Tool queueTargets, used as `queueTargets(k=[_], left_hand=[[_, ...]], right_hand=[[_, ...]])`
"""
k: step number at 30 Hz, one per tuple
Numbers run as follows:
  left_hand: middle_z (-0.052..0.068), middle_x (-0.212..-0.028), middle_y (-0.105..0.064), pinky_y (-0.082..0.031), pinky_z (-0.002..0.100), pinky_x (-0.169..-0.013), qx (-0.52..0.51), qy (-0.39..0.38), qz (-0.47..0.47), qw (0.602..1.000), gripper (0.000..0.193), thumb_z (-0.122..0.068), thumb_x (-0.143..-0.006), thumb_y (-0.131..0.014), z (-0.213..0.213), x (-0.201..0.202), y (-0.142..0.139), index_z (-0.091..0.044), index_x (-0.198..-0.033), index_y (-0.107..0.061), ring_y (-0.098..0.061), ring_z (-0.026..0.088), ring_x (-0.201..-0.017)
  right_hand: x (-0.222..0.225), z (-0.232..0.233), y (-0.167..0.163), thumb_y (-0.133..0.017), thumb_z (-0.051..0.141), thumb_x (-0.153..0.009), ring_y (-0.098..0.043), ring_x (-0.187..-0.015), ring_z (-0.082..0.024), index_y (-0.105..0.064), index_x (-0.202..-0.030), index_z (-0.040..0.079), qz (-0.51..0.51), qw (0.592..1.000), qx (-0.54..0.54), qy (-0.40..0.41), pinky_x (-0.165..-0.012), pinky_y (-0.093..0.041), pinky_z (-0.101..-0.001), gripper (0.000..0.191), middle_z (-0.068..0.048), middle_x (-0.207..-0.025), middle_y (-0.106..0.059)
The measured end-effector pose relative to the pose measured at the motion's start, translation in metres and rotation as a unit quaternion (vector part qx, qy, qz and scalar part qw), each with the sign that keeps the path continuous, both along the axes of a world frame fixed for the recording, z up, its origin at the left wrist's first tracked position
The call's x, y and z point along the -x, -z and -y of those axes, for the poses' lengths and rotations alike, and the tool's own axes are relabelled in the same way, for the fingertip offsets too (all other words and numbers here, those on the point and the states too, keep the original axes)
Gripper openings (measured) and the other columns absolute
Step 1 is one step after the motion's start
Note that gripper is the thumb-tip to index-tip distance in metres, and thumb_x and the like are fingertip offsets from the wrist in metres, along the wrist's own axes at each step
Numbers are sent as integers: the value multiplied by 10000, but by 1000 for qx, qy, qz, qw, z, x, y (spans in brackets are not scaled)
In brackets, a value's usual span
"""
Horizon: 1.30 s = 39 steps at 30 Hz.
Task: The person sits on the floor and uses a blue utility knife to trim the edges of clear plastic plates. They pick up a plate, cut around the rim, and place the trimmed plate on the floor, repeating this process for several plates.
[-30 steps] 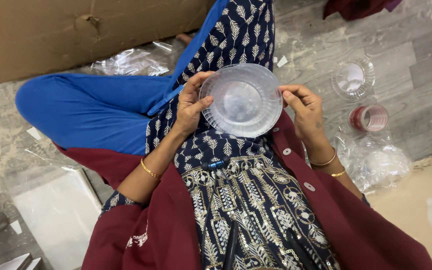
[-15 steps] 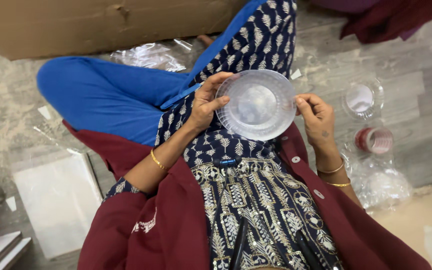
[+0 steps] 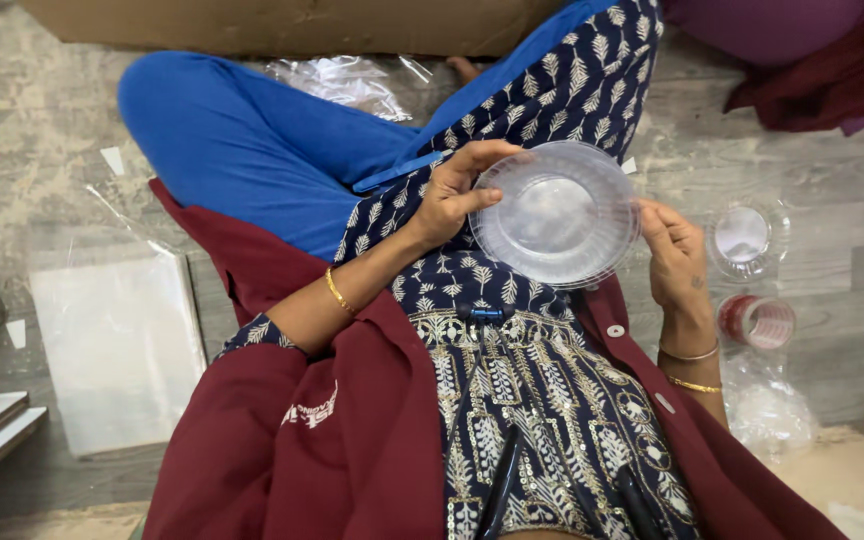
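Grey floor (image 3: pixel 42 150); both hands grip clear plastic plate (image 3: pixel 555 212).

Plate (image 3: pixel 555 215) at frame centre between left hand (image 3: pixel 452 195) and right hand (image 3: pixel 674 255), cups (image 3: pixel 755 322) right, cardboard (image 3: pixel 282 22) above, possibly plastic sheet (image 3: pixel 117 345) lower left.

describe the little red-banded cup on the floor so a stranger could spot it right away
Start from the clear plastic plate held over the lap, then look past the right hand to the grey floor. Two small cups lie there; it is the nearer one, red-banded, unlike the clear one.
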State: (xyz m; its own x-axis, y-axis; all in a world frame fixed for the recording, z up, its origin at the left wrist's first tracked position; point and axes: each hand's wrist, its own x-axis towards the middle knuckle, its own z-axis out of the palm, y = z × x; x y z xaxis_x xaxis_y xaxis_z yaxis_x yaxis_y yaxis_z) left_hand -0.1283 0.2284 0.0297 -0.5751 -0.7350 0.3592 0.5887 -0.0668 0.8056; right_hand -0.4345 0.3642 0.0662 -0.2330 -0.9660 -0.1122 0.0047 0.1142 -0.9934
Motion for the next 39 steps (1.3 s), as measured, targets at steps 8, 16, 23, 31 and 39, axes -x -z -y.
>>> queueTargets(k=[8,16,23,31,39], left_hand=[[75,-1424,-596,-395,368,-1262,80,-54,58,994,510,14,-950,-674,-1,1,-4,-65,-1443,-570,-549,170,-1339],[75,-1425,-612,-451,331,-1171,69,-84,95,990,551,23,-923,-618,0,3,-19,-81,-1450,-494,-581,157,-1334],[57,-1347,-628,-509,291,-901,196,-204,250,926,496,-73,-903,-692,0,0,-27,-107,-1387,-586,-564,160,-1077],[101,-1080,-698,-549,359,-875,192,-256,395,861,220,-125,-977,-677,50,-43,0,-69,-1189,-666,-696,273,-988],[197,-1101,-677,-547,468,-896,345,-206,654,641,272,-38,-787,-692,50,-72,36,-14,-1055,-659,-661,370,-1026]], right_hand=[[-13,1,-16,-607,45,-1086,-592,-885,-72,-691,-1202,-48,-191,981,29,19,-795,-473,-216,170,-43,-1015,-689],[-3,-4,-46,-537,33,-1225,-687,-814,-138,-627,-1241,-37,-274,924,203,175,-695,-565,-247,115,-142,-1051,-728],[44,-7,-45,-460,6,-1221,-660,-731,-160,-521,-1372,-20,-296,881,255,267,-583,-524,-243,165,-156,-979,-667],[66,0,-21,-573,168,-1202,-605,-623,-179,-568,-1358,9,-73,877,299,369,-552,-547,-293,222,-131,-928,-635],[26,13,-43,-605,90,-1134,-675,-826,-229,-446,-1375,76,252,902,158,312,-658,-588,-303,288,-139,-1075,-621]])
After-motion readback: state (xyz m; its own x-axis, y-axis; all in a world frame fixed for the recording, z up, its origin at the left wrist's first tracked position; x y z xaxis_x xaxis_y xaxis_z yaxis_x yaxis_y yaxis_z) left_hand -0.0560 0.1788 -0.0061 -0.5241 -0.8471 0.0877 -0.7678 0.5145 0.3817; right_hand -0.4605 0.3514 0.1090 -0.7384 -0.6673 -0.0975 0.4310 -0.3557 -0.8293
